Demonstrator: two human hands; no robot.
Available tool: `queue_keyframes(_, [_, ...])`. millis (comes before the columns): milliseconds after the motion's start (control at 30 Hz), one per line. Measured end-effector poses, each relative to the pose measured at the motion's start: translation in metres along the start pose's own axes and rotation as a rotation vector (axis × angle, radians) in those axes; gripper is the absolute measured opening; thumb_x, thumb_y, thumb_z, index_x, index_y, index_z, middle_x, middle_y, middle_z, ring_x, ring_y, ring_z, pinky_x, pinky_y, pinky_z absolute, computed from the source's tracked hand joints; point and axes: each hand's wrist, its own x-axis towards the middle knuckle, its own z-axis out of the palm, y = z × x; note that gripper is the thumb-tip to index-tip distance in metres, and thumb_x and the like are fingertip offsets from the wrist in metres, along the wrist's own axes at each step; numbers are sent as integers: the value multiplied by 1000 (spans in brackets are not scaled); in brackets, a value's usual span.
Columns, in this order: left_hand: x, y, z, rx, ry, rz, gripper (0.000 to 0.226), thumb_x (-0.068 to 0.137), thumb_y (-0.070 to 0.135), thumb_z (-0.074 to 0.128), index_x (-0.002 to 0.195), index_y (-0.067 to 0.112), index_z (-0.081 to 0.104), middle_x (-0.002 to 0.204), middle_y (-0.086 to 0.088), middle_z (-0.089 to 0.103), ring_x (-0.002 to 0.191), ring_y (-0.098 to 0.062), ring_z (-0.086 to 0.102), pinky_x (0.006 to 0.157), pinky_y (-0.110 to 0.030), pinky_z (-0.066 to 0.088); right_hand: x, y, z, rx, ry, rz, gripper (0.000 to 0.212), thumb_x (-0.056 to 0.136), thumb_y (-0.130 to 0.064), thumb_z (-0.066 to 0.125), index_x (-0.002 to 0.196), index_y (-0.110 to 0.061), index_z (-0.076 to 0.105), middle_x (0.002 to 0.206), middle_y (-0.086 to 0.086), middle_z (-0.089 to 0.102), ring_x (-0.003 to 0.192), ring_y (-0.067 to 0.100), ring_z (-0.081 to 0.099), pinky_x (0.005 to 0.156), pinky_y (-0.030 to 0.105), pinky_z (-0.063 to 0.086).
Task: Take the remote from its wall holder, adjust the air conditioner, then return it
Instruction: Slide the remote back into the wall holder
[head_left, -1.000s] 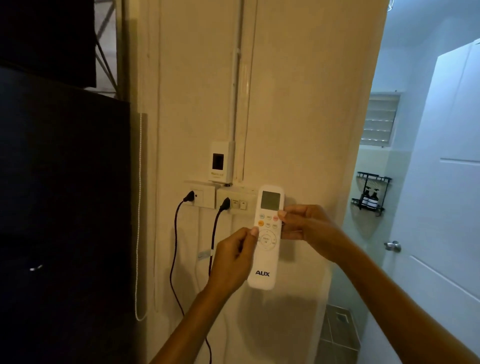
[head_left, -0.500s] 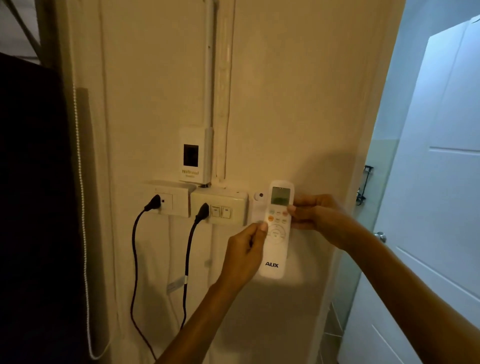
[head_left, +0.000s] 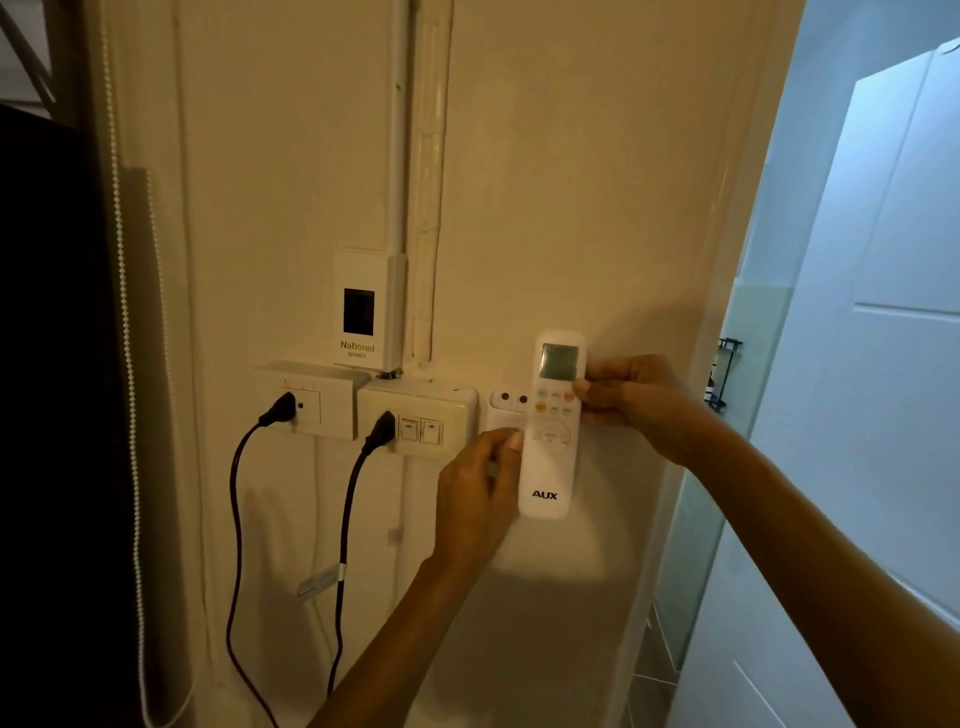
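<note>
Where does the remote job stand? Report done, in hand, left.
Done: the remote is out of the wall holder, whose top with two screws shows bare beside it. In hand: the left hand and right hand pinch the remote by its edges, upright near the wall. Left: seating it in the holder. Whether the air conditioner was adjusted cannot be told; it is out of view.
</note>
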Motion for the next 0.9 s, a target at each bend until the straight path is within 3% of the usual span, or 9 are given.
queue_keyframes(133, [-6,-6,12,48,193,27,26,87,33,51,110,24,50,117,1,54,108,-12,56,84,-24,54,7,-16,-7,-54,76,-61,19,80,-10,62,98,-4,65,91,5,70,84,14,69,62,19,57])
queue_keyframes(200, [-9,-6,21,98,195,27,42,86,26,55,126,20,41,132,2,44,126,-11,40,101,-23,39,11,-23,-6,-74,126,-93,13,80,-11,63,92,-7,66,88,3,70,81,12,68,62,19,57])
queue_keyframes(300, [-10,-10,34,107,177,41,66,85,25,56,139,26,17,148,3,26,138,-12,23,110,-29,25,19,-33,-4,-56,194,-126,5,80,-10,63,85,-11,66,84,2,69,79,12,69,66,22,57])
queue_keyframes(400, [-5,-17,41,122,194,16,76,85,28,57,141,28,6,152,-3,22,141,-18,20,113,-37,26,28,-40,0,-42,266,-151,17,80,-11,64,97,-5,65,85,1,68,81,13,69,69,26,59])
queue_keyframes(600, [-2,-20,45,134,234,16,75,84,31,58,141,26,10,150,-5,27,139,-20,25,112,-37,30,42,-45,13,-13,393,-179,23,80,-12,65,102,-4,64,79,-2,66,80,17,68,74,33,59])
queue_keyframes(900, [-3,-20,44,67,236,-11,74,82,30,60,139,31,13,149,-5,29,139,-20,25,110,-42,34,49,-35,23,-46,374,-172,31,80,-13,66,109,-3,63,93,7,68,85,21,68,78,38,59])
